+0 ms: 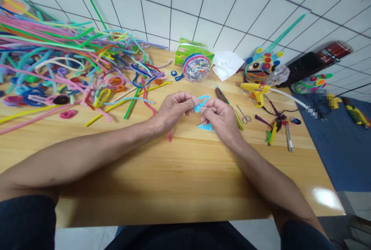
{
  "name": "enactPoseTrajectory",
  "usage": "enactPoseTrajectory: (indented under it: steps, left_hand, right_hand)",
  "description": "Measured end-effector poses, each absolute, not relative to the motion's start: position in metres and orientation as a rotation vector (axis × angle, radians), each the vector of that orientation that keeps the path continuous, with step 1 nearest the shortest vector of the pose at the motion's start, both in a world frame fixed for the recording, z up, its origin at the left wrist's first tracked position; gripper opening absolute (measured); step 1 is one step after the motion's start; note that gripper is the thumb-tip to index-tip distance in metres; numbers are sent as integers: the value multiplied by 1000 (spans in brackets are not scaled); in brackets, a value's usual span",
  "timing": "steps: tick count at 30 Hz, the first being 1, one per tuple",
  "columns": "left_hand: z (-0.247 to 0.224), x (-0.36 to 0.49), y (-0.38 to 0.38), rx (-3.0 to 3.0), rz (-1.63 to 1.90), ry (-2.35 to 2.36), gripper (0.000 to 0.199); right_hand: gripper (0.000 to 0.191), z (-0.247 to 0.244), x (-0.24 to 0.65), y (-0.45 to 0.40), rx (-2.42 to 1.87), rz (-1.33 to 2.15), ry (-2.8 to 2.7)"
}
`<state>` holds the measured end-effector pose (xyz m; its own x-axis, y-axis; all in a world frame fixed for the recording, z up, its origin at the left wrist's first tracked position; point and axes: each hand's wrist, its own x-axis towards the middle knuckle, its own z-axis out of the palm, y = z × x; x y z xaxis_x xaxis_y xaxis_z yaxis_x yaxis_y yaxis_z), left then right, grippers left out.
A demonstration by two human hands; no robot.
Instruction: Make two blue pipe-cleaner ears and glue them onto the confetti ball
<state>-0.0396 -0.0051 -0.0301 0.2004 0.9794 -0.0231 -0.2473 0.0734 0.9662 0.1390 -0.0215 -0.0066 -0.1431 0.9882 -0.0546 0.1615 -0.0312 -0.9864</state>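
Left hand [180,106]: pinching bent light-blue pipe cleaner [204,99], frame centre
Right hand [220,116]: pinching the same piece
Yellow glue gun [257,92]: right of centre

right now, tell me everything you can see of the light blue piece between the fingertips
The light blue piece looks like soft, fuzzy craft stem. Its upper part is a thin strip bent into a sharp corner pointing up and right, with a gap inside; its lower part, by the left fingertips, looks wider and denser. The left hand and right hand pinch it over the wooden table, their fingers hiding some of it.
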Motion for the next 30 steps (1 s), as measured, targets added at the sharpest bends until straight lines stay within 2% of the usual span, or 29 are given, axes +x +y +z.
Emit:
enactPoseTrajectory:
  steps: [6, 9, 11, 14, 17, 21, 23, 28, 30]
  left_hand:
    - [-35, -43, -3, 1252, 1172, 889, 34]
    - [-40, -46, -3, 1681, 1390, 985, 23]
    - [-44, -48, -4, 2022, 1459, 1019, 25]
    - [-46, -49, -5, 2296, 1331, 1074, 22]
    - [-41, -51, -4, 2307, 1169, 1138, 11]
    - [-35, -53, -3, 2249, 1109, 1147, 7]
    - [-35, -51, -3, 2156, 1150, 1142, 6]
    - [-30, -46, 0, 1521, 1272, 1054, 24]
    - [-27, -45, 1, 1324, 1231, 966, 31]
  right_hand:
    - [16, -5, 143, -18, -1298, 1220, -1400]
    - [17, -5, 144, -17, -1322, 1206, -1383]
    - [19, -5, 144, -17, -1322, 1214, -1382]
    - [21, -5, 142, -19, -1310, 1241, -1385]
    - [22, -4, 140, -22, -1289, 1267, -1416]
    - [25, -1, 142, -26, -1304, 1197, -1544]
    - [24, 3, 146, -30, -1358, 1019, -1714]
    - [33, 15, 156, -50, -1217, -65, -2010]
    - [36, 17, 156, -58, -1071, -269, -2071]
